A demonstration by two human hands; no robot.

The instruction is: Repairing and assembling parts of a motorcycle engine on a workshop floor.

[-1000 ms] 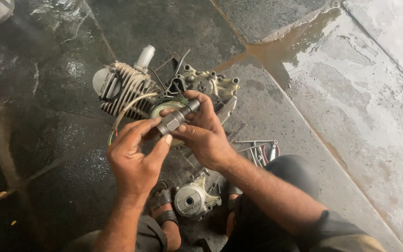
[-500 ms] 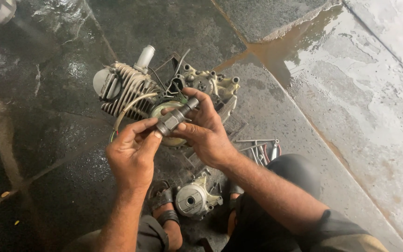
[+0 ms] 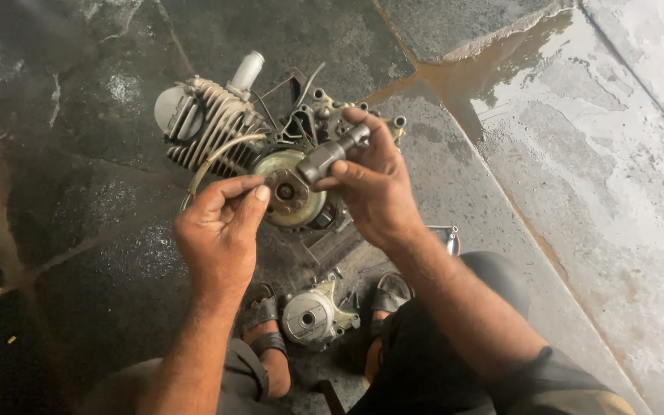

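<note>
Dark wet stone floor (image 3: 78, 92), rusty puddle (image 3: 493, 73), daylight.

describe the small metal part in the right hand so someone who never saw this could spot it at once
Start at the finned engine lying on the wet stone floor. Just right of its round flywheel, the right hand pinches a short dark cylindrical tool between thumb and fingers. Unlike the loose engine cover down between the feet, it is slim, stepped and held in the air.
</note>
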